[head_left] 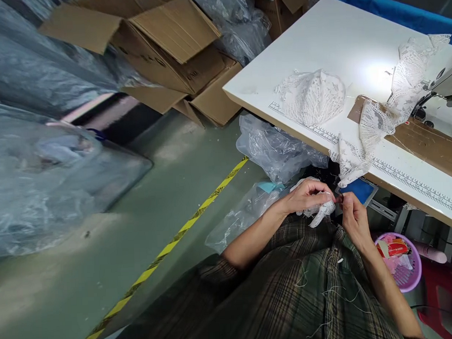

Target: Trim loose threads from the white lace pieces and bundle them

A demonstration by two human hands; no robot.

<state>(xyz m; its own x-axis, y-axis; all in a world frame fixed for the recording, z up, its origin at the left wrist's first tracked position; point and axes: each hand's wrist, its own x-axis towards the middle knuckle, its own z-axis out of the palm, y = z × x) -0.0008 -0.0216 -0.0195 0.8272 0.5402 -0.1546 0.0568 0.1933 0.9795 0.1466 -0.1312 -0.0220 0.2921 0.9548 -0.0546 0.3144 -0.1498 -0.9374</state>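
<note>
Above lap | left fingers [321,190] pinched on lace [321,213] | right fingers [346,202] likewise

White openwork lace strip [320,213]; white lace pieces [312,95] on a white tabletop [336,37] edged with a black printed ruler scale [407,177]; brown cardboard sheet [428,142]; dark green-brown plaid garment [289,286]; grey-green floor [167,181] with yellow-and-black striped tape [165,250]; purple perforated basket [411,281]; blue cloth [398,10].
</note>
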